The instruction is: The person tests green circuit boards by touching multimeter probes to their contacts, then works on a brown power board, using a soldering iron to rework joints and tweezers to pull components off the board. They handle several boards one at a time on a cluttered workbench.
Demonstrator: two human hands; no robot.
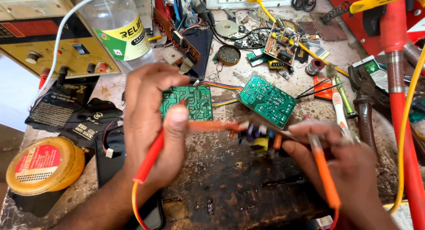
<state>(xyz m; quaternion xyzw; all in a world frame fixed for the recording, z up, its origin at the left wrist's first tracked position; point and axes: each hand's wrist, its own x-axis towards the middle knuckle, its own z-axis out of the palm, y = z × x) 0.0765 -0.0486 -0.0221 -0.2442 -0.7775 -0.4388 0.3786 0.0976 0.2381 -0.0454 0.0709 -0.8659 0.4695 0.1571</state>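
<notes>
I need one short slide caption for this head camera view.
Left hand holds a red probe, right hand an orange probe, at a small circuit board.

The scene is brightly and evenly lit by soft, diffuse light; no single source is visible. Shadows are weak and short, lying close under the left hand (152, 124) and right hand (341, 163). Mild glare shows on the clear plastic bottle (116, 26) and on the glossy red probe (152, 157). Motion blur smears the right hand, the orange probe (325, 172) and the small component board (261, 135) it touches. The green circuit boards (268, 101) behind are sharp. Colours are saturated. Straight edges bow slightly toward the frame corners, indicating wide-angle distortion.
</notes>
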